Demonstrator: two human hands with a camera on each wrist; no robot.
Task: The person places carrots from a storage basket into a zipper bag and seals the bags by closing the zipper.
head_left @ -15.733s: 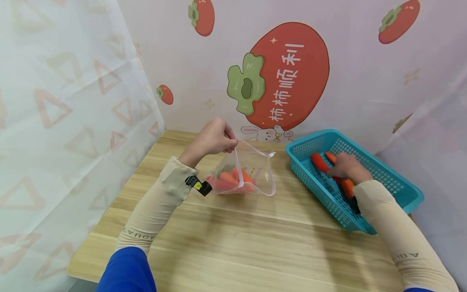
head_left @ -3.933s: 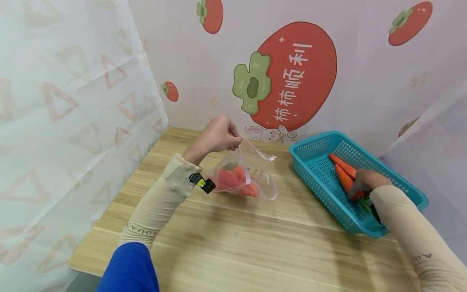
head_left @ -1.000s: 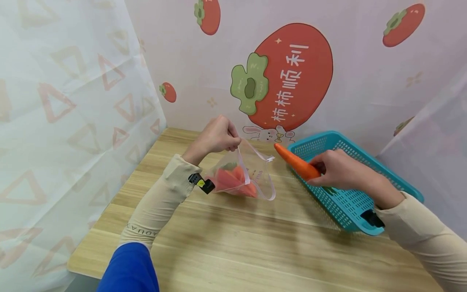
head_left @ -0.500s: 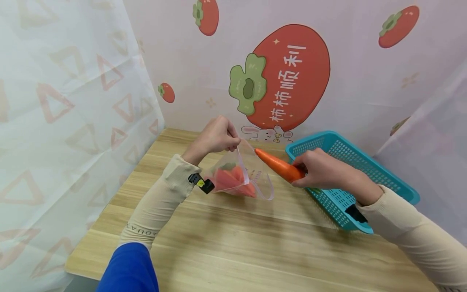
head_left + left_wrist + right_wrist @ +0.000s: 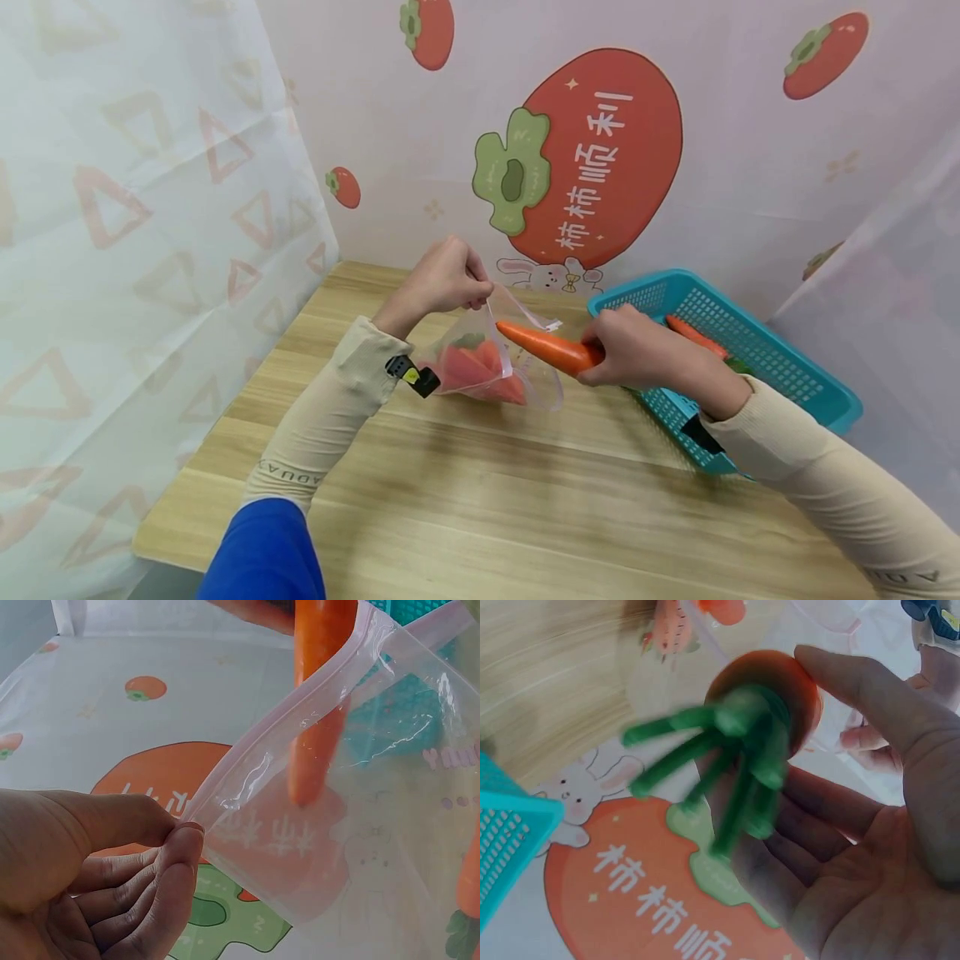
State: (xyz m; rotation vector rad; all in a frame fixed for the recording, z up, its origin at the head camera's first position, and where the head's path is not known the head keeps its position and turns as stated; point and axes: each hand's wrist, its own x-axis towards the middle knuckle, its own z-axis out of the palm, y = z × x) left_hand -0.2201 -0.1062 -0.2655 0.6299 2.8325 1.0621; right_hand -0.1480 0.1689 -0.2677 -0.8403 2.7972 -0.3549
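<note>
My left hand (image 5: pixel 447 277) pinches the upper edge of a clear zip bag (image 5: pixel 536 379) with a pale pink rim, holding its mouth up. Reddish-orange carrots (image 5: pixel 480 371) with some green lie inside the bag. In my right hand (image 5: pixel 647 348) is an orange carrot (image 5: pixel 553 348), gripped near its thick end, its tip pointing left at the bag's mouth. Through the plastic in the left wrist view, the tip of this carrot (image 5: pixel 309 769) shows below the rim. Green stalks (image 5: pixel 742 742) stick out from its top, close to the right wrist camera.
A turquoise perforated basket (image 5: pixel 787 362) stands at the right of the wooden table (image 5: pixel 480 517), partly behind my right forearm. Another carrot (image 5: pixel 696 335) with green leaves lies in it. A printed sheet (image 5: pixel 375 108) hangs behind the table, another sheet on the left.
My right hand has lifted the carrot from the basket and carried it left to the bag's mouth. Fewer carrots show in the basket than earlier. My left hand keeps its hold on the bag.
</note>
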